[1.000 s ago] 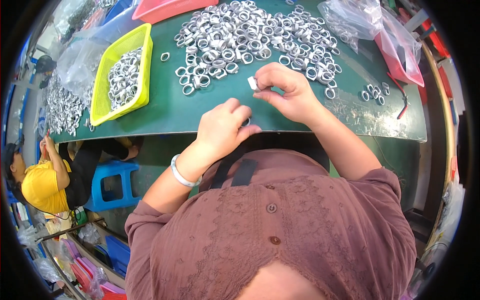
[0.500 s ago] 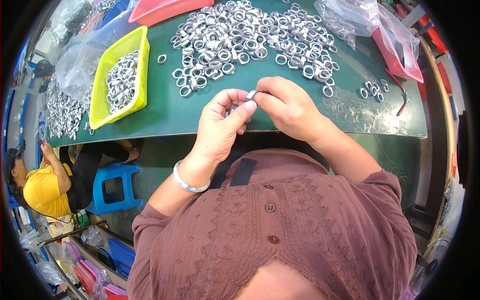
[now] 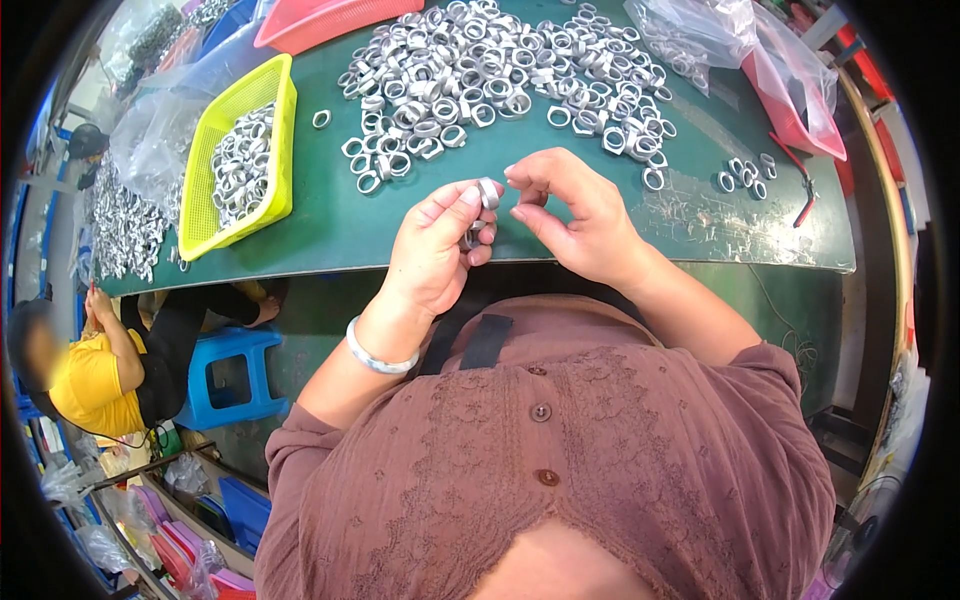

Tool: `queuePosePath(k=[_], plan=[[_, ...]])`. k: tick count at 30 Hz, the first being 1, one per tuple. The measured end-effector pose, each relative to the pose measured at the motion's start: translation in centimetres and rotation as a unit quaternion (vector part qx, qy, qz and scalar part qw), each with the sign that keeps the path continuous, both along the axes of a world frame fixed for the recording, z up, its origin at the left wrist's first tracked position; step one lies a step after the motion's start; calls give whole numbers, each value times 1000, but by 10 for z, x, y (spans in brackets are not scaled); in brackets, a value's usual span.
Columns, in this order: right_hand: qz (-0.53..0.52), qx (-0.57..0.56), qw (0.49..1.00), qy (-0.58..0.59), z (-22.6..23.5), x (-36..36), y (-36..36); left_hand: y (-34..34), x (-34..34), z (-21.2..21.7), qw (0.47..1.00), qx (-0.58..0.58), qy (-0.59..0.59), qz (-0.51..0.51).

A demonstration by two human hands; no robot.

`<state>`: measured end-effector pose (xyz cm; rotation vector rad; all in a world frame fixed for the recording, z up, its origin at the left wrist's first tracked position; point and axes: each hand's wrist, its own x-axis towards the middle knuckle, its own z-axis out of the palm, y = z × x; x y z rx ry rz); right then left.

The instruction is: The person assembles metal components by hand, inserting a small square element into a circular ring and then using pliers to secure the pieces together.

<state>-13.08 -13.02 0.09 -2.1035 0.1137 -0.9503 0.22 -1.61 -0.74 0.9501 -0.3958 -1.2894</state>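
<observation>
My left hand pinches a silver metal ring at its fingertips; my right hand hovers just beside, fingers curled, gripping nothing.

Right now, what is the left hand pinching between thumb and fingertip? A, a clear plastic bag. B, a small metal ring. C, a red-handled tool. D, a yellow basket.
B: the left hand pinches a small metal ring at its fingertips, just in front of the right hand; the yellow basket sits apart on the green table.
</observation>
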Motion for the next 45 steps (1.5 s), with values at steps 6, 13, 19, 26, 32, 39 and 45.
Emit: queuePosePath(k=[6, 13, 19, 26, 32, 39, 45], plan=[[-1, 22, 1000, 9, -4, 1, -2, 1, 0, 0, 999, 3, 34, -2], [0, 37, 999, 18, -5, 3, -2, 3, 8, -6, 995, -10, 101, -24], [-3, 23, 999, 27, -5, 6, -5, 6, 11, -8, 986, -38, 153, -50], [-36, -69, 992, 104, -6, 28, -25, 11, 17, -8, 987, -34, 151, -47], [-74, -197, 954, 214, -13, 71, -43, 14, 19, -7, 978, -57, 199, -29], [-36, -146, 966, 211, -19, 79, -55, 13, 19, -2, 987, 2, 156, 32], [168, 401, 877, 205, 4, 48, -47, 9, 19, -1, 988, 29, 150, 32]])
